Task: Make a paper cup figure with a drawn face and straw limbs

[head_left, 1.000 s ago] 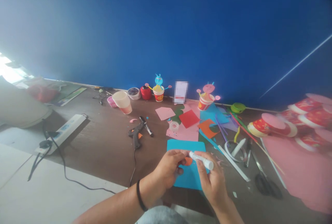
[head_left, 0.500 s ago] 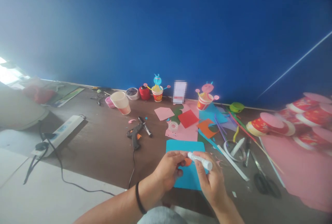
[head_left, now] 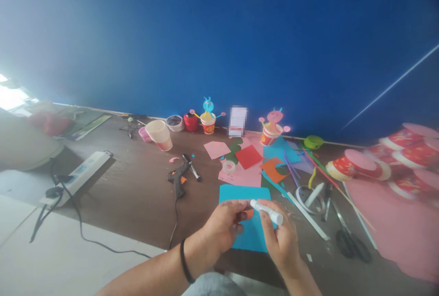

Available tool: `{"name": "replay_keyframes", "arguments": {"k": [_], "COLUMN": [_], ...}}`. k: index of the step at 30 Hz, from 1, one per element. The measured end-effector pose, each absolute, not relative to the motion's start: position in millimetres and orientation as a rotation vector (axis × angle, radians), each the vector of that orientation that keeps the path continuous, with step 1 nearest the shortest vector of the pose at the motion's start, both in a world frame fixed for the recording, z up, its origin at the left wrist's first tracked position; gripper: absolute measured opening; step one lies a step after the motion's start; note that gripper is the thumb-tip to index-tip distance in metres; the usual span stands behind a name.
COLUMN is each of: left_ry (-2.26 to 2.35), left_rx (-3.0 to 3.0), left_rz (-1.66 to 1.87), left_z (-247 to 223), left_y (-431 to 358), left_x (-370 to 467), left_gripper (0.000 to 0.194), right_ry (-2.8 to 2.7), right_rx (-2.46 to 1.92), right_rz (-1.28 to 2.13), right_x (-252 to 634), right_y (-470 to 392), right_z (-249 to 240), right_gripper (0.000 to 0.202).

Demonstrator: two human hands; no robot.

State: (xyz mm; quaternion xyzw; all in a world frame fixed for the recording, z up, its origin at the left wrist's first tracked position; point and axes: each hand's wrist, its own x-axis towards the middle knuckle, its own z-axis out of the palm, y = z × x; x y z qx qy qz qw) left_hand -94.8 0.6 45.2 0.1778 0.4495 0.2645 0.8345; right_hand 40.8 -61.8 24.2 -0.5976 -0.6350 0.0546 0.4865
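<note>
Left hand [head_left: 219, 226], fingers drawn together, seems to pinch orange piece [head_left: 250, 214] over blue sheet [head_left: 252, 237], presumably steadying it; right hand [head_left: 284, 237], fingers closed round white tube [head_left: 271, 213], points its tip toward 10 o'clock, probably for control. From sheet: open surface [head_left: 144, 186], 9–10 o'clock, between power strip [head_left: 82, 174] and glue gun [head_left: 177, 181]; near edge, 6; scissors [head_left: 347, 233], 3–4.

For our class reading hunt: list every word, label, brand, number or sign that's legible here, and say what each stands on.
No text is readable for certain.
Yellow mark on the red cup with the blue figure: too small to read.
Yellow mark on the red cup with the pink figure: too small to read.
Pale panel between those cups: pixelated, unreadable.
White tube in the right hand: any print is too blurred.
</note>
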Motion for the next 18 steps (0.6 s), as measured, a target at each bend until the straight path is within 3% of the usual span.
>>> {"name": "replay_keyframes", "arguments": {"k": [11, 18], "left_ry": [0.976, 1.022], "left_rx": [0.313, 0.595], "left_rz": [0.558, 0.553], "left_z": [46.4, 37.6], "left_y": [8.6, 11.8], "left_x": [-93.1, -97.5], "left_gripper": [0.016, 0.025], "right_ry": [-1.513, -1.562], "right_rx": [-1.539, -1.492], "right_rz": [0.240, 0.253], "right_x": [45.9, 50.9], "right_y": [-62.6, -65.4], "right_z": [25.9, 25.3], "right_gripper": [0.020, 0.018]}}
